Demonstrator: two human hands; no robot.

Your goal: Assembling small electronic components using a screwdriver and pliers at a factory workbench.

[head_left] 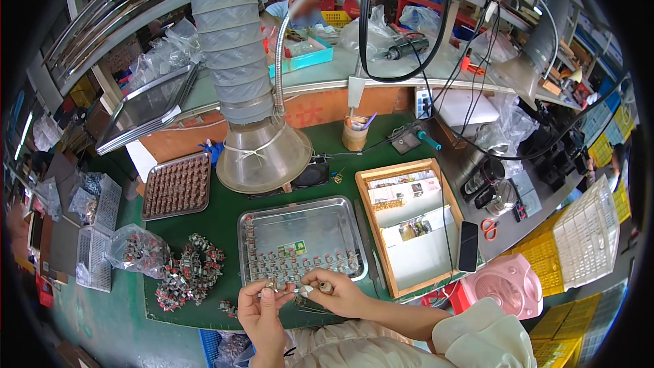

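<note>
At the near edge of the tray, my left hand (pixel 262 317) pinches a small metal component (pixel 272 285) between thumb and fingers. My right hand (pixel 340 294) is closed around a tool with a rounded tan handle end (pixel 326 288); its kind is mostly hidden by the fingers. A pale tip (pixel 304 290) from the right hand's side meets or nearly meets the component. Just beyond both hands lies a shallow metal tray (pixel 300 221), with rows of small metal components (pixel 313 264) along its left and near sides. To the left is a heap of similar red-and-silver components (pixel 191 272).
A second tray (pixel 178 180) full of brownish parts and a plastic bag (pixel 129 249) of components sit left. An exhaust hood (pixel 262 153) hangs beyond the tray. At right stand a wooden box (pixel 381 245), a phone (pixel 468 247), scissors (pixel 489 230) and a pink fan (pixel 507 286).
</note>
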